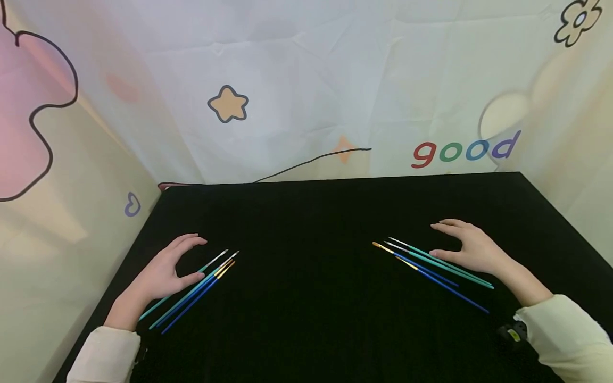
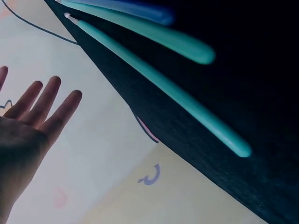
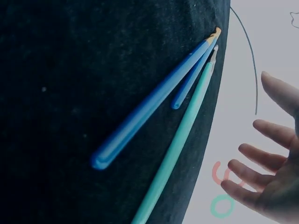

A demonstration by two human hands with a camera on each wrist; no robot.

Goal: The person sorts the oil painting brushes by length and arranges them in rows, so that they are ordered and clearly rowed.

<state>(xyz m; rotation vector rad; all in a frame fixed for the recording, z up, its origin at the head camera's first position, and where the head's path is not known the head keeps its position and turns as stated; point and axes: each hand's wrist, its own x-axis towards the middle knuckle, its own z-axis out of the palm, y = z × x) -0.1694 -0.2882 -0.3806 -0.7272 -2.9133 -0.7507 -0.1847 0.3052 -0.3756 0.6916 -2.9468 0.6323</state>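
My left hand (image 1: 165, 268) hovers with fingers spread over a small bundle of slim paintbrushes, teal (image 1: 182, 301) and blue (image 1: 191, 304), lying at the table's left. Their bristle ends point away and to the right. Opposite, my right hand (image 1: 471, 247) is held with extended fingers above a second set, teal brushes (image 1: 455, 272) and blue brushes (image 1: 452, 290), tips pointing away and to the left. Neither hand grips anything. In the left wrist view a teal handle (image 2: 163, 86) lies apart from the fingers; the right wrist view shows a blue handle (image 3: 145, 112) likewise.
A black cloth-like tabletop (image 1: 306, 298) carries both sets, with a wide gap between them. Behind and beside it hangs a pale printed curtain (image 1: 306, 80) with a star, a flower and the word "good". A dark device (image 1: 514, 332) sits at the right cuff.
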